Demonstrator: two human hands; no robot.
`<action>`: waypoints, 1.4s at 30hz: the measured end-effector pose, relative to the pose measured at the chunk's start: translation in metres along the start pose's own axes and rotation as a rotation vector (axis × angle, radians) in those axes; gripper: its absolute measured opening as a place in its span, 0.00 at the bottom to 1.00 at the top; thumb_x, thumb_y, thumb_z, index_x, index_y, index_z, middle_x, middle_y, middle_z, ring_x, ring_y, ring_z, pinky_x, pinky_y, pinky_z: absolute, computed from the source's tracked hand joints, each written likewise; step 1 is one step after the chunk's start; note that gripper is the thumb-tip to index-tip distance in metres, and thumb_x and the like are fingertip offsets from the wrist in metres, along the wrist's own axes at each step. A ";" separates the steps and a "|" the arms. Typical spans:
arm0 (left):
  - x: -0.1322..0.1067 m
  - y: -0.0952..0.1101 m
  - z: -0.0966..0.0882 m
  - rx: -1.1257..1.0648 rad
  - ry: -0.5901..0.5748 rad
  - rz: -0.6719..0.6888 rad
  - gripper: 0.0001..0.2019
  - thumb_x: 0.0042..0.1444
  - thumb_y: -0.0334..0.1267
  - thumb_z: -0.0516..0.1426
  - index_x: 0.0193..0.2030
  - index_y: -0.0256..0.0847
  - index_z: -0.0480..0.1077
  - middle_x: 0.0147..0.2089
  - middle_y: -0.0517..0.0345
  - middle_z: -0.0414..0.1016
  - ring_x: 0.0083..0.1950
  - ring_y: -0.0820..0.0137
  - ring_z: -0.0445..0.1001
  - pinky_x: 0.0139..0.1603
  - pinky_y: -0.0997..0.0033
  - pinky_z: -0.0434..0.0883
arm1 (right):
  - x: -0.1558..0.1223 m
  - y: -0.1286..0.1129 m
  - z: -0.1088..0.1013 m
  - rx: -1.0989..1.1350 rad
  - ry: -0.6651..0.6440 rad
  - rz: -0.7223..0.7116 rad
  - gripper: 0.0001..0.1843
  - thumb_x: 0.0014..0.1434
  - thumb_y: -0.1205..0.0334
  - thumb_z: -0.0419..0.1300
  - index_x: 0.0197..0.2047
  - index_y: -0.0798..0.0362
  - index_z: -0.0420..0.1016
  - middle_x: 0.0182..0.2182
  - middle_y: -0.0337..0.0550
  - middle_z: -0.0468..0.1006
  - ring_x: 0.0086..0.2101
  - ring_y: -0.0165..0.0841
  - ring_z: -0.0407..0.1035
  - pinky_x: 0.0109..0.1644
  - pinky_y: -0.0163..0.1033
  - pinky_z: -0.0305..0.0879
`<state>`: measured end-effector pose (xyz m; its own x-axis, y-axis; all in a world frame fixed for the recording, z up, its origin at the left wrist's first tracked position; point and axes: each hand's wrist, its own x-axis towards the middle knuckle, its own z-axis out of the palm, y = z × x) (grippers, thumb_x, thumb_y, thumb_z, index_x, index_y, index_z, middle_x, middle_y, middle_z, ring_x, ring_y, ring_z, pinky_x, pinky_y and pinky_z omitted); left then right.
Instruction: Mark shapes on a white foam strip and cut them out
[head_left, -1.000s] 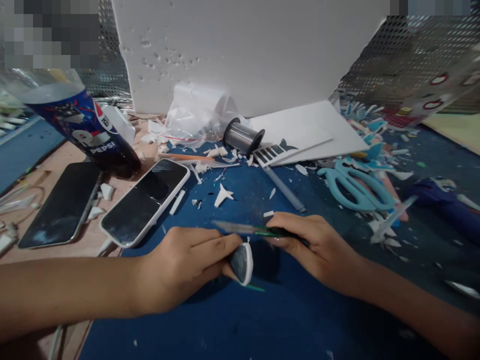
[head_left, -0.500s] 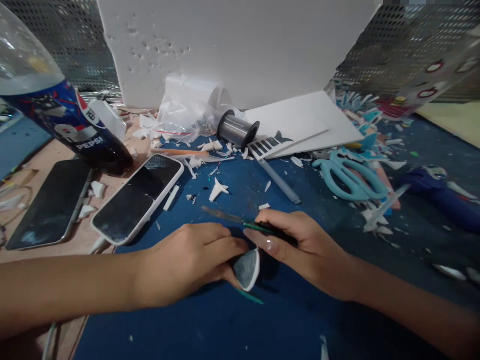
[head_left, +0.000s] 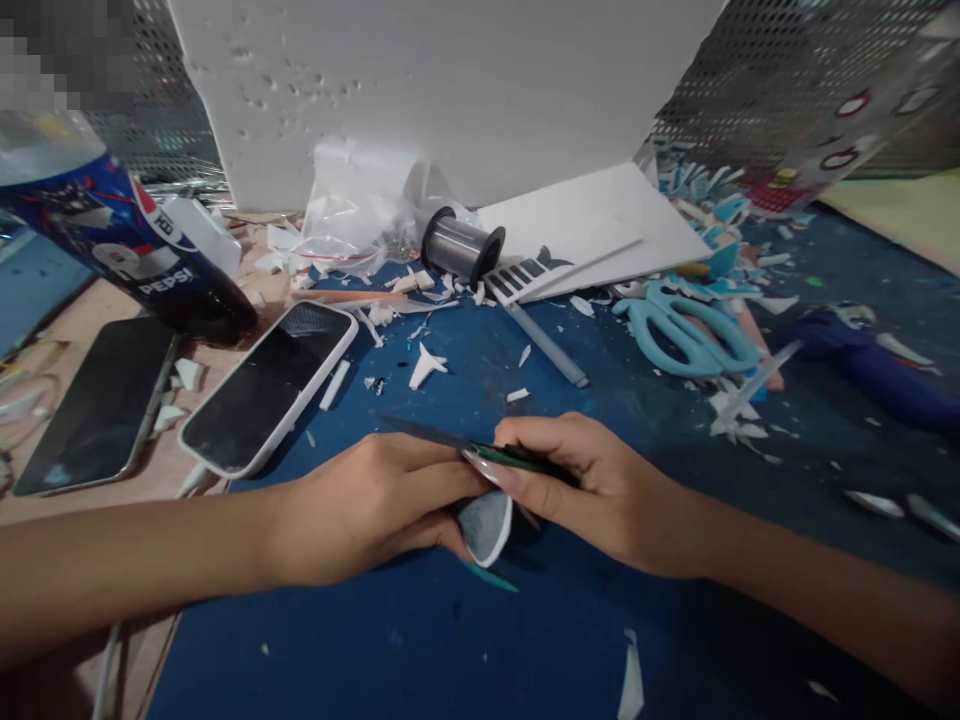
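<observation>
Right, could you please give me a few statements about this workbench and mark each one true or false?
1. The left hand has a grip on a small foam piece with a grey face and a white edge. True.
2. The right hand holds the teal scissors. False: it holds a thin knife; the scissors lie apart on the blue mat.
3. A white-cased phone and a dark phone lie screen-up to the left of the hands. True.
4. The wire spool lies to the right of the scissors. False: the spool lies to their left.
</observation>
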<state>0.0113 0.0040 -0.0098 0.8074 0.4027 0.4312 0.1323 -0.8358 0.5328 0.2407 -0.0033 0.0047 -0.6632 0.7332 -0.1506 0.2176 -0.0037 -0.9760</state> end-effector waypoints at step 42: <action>-0.003 0.003 0.002 0.094 0.120 -0.113 0.21 0.78 0.49 0.50 0.43 0.35 0.75 0.31 0.55 0.80 0.30 0.70 0.80 0.32 0.75 0.76 | 0.000 0.008 0.003 -0.344 0.221 -0.206 0.13 0.66 0.64 0.54 0.28 0.50 0.61 0.18 0.29 0.56 0.18 0.22 0.50 0.20 0.32 0.47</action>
<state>0.0105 -0.0008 -0.0107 0.7108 0.5331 0.4589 0.2763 -0.8115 0.5149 0.2406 -0.0055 -0.0032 -0.5568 0.8227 0.1147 0.3469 0.3558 -0.8678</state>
